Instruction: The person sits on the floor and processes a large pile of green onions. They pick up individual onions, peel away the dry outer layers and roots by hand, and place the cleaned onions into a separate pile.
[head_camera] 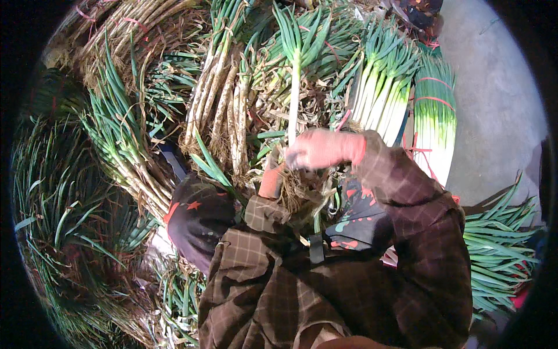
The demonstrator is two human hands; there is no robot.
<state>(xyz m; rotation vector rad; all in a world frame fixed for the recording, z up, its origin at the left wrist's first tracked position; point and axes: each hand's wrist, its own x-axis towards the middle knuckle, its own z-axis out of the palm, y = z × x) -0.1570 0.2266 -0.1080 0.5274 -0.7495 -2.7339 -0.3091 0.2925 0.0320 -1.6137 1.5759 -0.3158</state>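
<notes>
A peeled green onion stalk (295,87) with a white shank and green leaves stands out beyond my hands. Its lower end runs to my right hand (324,149), which wears a pink glove and is blurred. Just left of it and lower, partly covered, my left hand (272,176) in an orange-pink glove is at the stalk's root end; its fingers are mostly hidden. Brown roots and dry skins (296,192) hang below the hands, over my lap. Unpeeled stalks with soil on them (211,87) lie just beyond, to the left.
Cleaned green onions (379,96) lie at the right, beside a bundle tied with red bands (435,113). More unpeeled onions (126,152) lie at the left, with a dark leafy heap (56,196) beyond. Leaves (497,248) spread at the lower right, near grey floor (488,96).
</notes>
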